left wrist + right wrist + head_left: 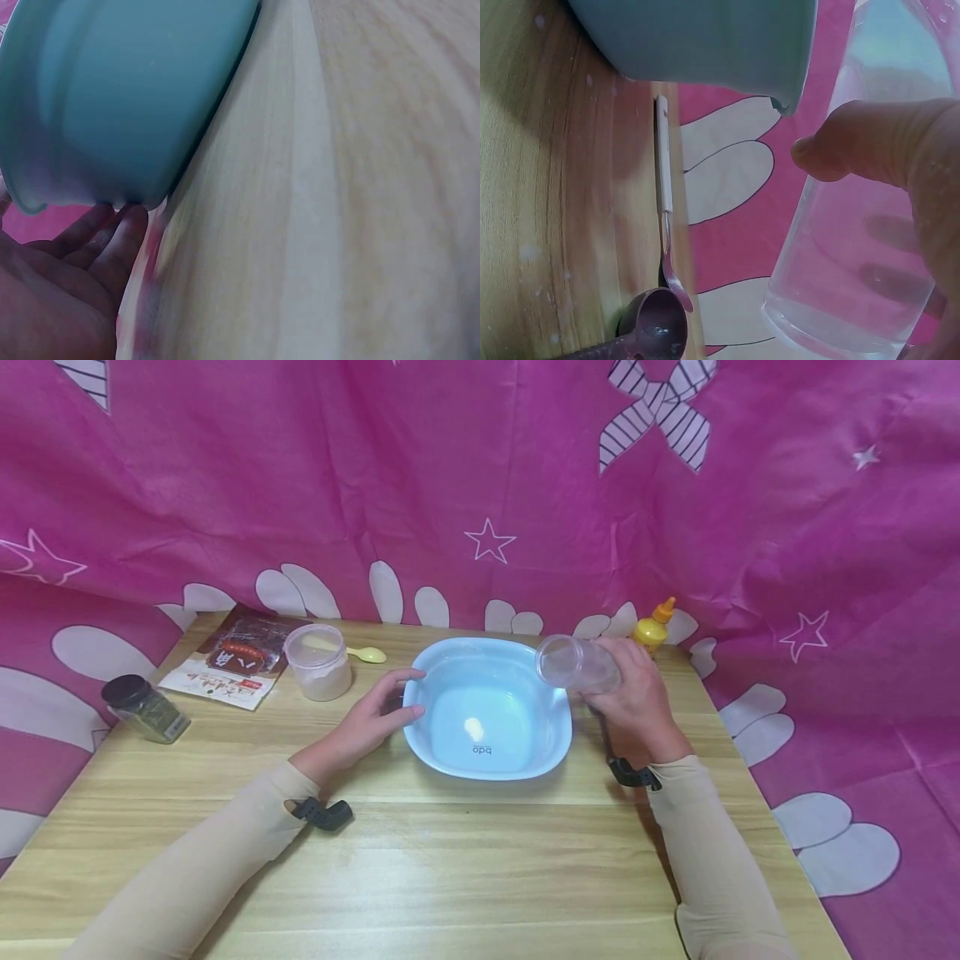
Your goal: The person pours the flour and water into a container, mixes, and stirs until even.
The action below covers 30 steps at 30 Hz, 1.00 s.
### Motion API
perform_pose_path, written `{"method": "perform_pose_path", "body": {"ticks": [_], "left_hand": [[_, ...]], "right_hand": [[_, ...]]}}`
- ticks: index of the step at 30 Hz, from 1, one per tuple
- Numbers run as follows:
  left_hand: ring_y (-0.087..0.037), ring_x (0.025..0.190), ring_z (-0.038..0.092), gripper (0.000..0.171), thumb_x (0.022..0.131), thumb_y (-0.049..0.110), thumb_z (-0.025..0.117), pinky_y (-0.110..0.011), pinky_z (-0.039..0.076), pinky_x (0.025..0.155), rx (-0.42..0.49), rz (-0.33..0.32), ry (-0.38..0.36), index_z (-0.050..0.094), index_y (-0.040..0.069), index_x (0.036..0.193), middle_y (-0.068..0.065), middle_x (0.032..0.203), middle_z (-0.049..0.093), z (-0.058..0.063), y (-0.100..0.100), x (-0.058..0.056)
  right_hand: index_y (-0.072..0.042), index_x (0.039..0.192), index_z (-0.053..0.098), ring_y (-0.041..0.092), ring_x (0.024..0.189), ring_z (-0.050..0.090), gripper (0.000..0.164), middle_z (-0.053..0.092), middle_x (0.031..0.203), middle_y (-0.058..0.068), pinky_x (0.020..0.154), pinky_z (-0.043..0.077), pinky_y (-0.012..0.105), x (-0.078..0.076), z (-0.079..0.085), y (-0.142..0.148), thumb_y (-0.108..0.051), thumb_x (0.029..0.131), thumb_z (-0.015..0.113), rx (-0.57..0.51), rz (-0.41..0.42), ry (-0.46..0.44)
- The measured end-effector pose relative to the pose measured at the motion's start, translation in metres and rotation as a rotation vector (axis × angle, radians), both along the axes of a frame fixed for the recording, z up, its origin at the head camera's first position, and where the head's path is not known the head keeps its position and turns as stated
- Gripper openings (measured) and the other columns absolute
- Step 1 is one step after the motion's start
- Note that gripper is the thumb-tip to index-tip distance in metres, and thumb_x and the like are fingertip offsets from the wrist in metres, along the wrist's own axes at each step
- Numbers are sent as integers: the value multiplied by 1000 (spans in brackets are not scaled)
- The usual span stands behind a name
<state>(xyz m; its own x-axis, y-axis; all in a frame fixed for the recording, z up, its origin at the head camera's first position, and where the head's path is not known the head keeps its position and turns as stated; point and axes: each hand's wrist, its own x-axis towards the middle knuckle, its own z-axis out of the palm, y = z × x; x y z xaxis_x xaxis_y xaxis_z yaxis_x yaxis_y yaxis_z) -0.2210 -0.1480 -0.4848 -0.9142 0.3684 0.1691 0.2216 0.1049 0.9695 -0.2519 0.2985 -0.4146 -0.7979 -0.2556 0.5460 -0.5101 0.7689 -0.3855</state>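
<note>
A light blue plastic basin [487, 766] stands on the wooden table. My left hand [369, 714] holds its left side, thumb and index finger at the rim; in the left wrist view the other fingers [124, 244] touch the outer wall underneath. My right hand [637, 689] grips a clear plastic jar [581, 665], tilted with its open mouth over the basin's right rim. In the right wrist view the thumb lies across the jar's transparent side [847, 255]. Whether anything clear is in the jar or basin, I cannot tell.
Left of the basin are a black-lidded spice jar [146, 708], a brown-and-white packet [232, 660], a tub of pale powder [321, 668] and a yellow spoon [367, 654]. A yellow squeeze bottle [652, 628], dark measuring spoon [656, 326] and white-handled spoon [664, 157] lie right.
</note>
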Motion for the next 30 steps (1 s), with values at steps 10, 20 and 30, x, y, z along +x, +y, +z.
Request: {"method": "perform_pose_path", "body": {"ticks": [10, 20, 30], "left_hand": [[-45, 145, 56, 59, 108, 15, 72, -62, 43, 121, -4, 6, -9, 49, 13, 162, -26, 157, 56, 1, 0, 0], [-46, 143, 58, 59, 108, 15, 72, -62, 44, 121, -4, 5, -6, 49, 12, 162, -27, 155, 57, 0, 0, 0], [-44, 143, 58, 58, 109, 16, 70, -57, 45, 120, -18, 5, 7, 49, 13, 162, -26, 155, 58, -1, -1, -1]], "right_hand": [[-15, 139, 67, 38, 131, 58, 69, 68, 137, 13, 111, 44, 67, 1, 2, 0, -24, 80, 101, 39, -15, -1], [-14, 139, 69, 40, 132, 58, 68, 69, 138, 13, 111, 44, 68, 3, 4, 0, -18, 78, 100, 67, -14, 22], [-13, 139, 69, 41, 133, 58, 68, 69, 139, 15, 110, 44, 69, 3, 5, 0, -19, 78, 99, 92, -25, 25]]}}
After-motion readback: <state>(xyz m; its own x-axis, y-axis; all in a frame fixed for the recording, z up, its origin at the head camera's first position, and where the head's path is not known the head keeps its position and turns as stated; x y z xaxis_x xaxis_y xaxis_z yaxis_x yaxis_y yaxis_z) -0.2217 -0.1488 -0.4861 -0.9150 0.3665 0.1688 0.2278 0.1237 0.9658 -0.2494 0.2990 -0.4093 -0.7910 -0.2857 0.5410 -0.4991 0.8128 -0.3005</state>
